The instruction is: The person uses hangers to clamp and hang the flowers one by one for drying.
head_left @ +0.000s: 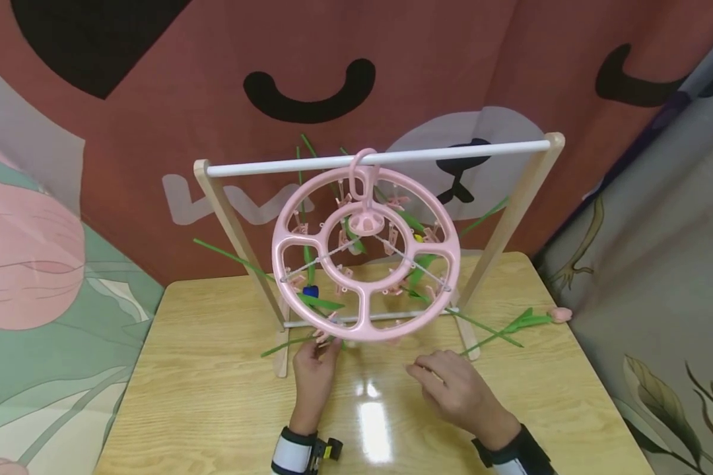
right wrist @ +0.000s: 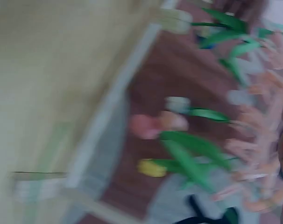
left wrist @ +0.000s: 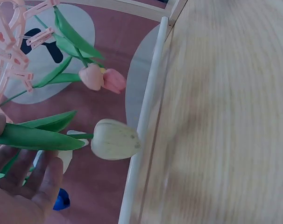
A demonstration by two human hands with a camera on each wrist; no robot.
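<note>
A pink round clip hanger [head_left: 365,330] hangs by its hook from the white rod of a wooden stand, with several artificial tulips in its clips. At its near left side, my left hand [head_left: 315,373] pinches a white tulip [left wrist: 114,139] by the stem and leaves, close to a clip [head_left: 322,335]; the fingertips are partly hidden. The white bloom points away from the fingers. To the right of the hanger, my right hand [head_left: 451,389] hovers over the table, its fingers loosely curled and nothing in them. A blue tulip [left wrist: 62,199] hangs behind the left hand.
The stand's white top rod [head_left: 469,152] runs between wooden legs [head_left: 508,218]. A pink tulip [head_left: 560,315] lies on the table at the right, its stem crossing another green stem. Pink and yellow tulips [right wrist: 152,168] hang inside the stand. A printed curtain [head_left: 214,105] closes off the back.
</note>
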